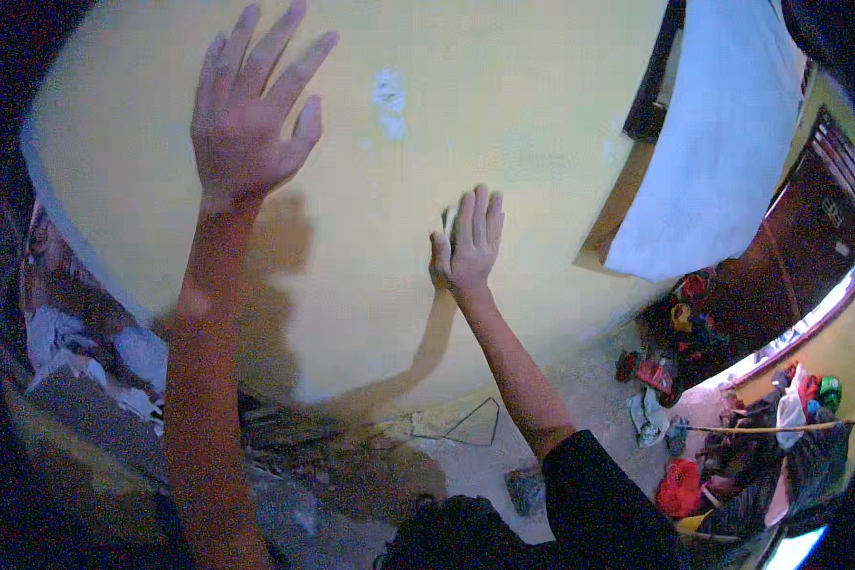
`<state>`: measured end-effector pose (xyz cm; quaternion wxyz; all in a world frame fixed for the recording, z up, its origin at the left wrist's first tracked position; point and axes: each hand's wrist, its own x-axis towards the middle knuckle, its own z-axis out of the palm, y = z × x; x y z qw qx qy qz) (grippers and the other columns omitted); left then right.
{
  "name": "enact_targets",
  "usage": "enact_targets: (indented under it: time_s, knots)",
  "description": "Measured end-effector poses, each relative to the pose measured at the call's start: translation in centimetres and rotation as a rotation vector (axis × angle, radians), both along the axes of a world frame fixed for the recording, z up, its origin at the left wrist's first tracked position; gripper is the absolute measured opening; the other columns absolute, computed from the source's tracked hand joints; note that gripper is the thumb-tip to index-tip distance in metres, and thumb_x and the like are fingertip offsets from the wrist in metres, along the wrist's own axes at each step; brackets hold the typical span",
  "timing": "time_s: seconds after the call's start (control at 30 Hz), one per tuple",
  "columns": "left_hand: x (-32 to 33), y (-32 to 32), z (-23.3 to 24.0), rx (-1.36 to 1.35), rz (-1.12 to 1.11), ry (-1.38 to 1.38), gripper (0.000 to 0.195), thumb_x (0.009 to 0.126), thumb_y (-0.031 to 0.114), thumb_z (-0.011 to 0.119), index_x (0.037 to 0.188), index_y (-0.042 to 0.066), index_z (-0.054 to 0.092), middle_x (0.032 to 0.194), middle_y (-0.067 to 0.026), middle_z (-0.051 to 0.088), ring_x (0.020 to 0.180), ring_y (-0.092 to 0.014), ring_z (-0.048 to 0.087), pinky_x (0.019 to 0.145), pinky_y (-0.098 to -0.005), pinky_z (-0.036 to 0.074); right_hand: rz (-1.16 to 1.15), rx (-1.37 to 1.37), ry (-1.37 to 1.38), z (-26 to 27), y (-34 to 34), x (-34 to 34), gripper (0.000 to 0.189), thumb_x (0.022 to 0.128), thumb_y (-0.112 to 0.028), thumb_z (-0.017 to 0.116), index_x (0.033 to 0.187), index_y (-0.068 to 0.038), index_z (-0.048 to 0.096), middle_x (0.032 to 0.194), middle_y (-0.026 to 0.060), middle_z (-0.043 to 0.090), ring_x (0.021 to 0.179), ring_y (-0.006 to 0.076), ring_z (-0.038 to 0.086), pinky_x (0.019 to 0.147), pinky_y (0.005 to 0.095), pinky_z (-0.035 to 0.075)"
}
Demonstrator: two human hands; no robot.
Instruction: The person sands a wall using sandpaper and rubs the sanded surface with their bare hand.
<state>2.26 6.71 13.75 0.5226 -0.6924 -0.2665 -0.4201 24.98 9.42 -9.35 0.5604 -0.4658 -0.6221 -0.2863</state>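
Observation:
My left hand [256, 107] is raised high before a pale yellow wall [399, 299], fingers spread and palm toward it, holding nothing. Whether it touches the wall cannot be told. Lower and to the right, my right hand [476, 239] lies against the wall with its fingers close together. A small pale object [449, 219] shows between its thumb and index finger; its kind is unclear. White patches [389, 100] mark the wall between the hands. Shadows of a head and an arm fall on the wall.
A large white sheet [705, 142] hangs at the upper right. Clothes [791, 406] are heaped around a thin rod [769, 429] at the lower right. A bent wire [495, 420] is near the wall's foot. Crumpled pale cloth or bags [139, 353] lie at the left.

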Motion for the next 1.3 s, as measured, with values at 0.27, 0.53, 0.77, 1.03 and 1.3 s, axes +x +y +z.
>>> enact_targets:
  time_s: [0.27,0.53,0.77,1.03,1.3]
  knots:
    - [-0.8,-0.2,0.1,-0.020,0.053,-0.001,0.053,0.074,0.011,0.057,0.126,0.021,0.057,0.141,-0.0050,0.043,0.131,-0.032,0.036,0.108,-0.0459,0.029,0.048,0.028,0.043,0.9,0.0,-0.6,0.057,0.089,-0.035,0.046,0.132,0.001,0.044,0.143,0.0224,0.035,0.134,0.0463,0.025,0.107,0.0558,0.021]
    - [-1.0,0.5,-0.8,0.006,0.054,-0.019,0.050,0.074,0.021,0.059,0.124,0.028,0.058,0.140,0.0010,0.044,0.131,-0.028,0.037,0.107,-0.0470,0.030,0.005,0.009,-0.030,-2.7,0.1,0.2,0.059,0.088,-0.036,0.046,0.136,-0.001,0.042,0.145,0.0234,0.031,0.136,0.0437,0.023,0.108,0.0542,0.019]
    - [-1.2,0.7,-0.4,0.025,0.039,-0.009,0.050,0.074,0.021,0.058,0.123,0.029,0.058,0.140,0.0013,0.044,0.130,-0.028,0.037,0.107,-0.0466,0.030,0.030,0.004,0.205,7.3,-0.3,-1.3,0.049,0.094,-0.020,0.032,0.136,0.005,0.037,0.146,0.0242,0.027,0.137,0.0453,0.017,0.111,0.0517,0.014]
    - [-1.4,0.9,-0.4,-0.016,0.089,-0.026,0.051,0.074,0.023,0.059,0.124,0.028,0.057,0.141,0.0008,0.042,0.131,-0.029,0.036,0.107,-0.0480,0.030,0.024,0.056,0.182,7.2,0.4,-0.9,0.045,0.091,-0.018,0.038,0.134,-0.003,0.044,0.147,0.0196,0.030,0.136,0.0461,0.021,0.110,0.0533,0.017]
    - [-0.7,1.9,-0.6,-0.027,0.017,-0.070,0.050,0.074,0.025,0.060,0.123,0.028,0.058,0.141,-0.0005,0.043,0.132,-0.029,0.035,0.107,-0.0485,0.030,-0.073,-0.107,-0.035,-6.3,0.9,0.5,0.043,0.086,-0.022,0.047,0.125,-0.005,0.053,0.140,0.0208,0.040,0.131,0.0510,0.027,0.101,0.0656,0.021]
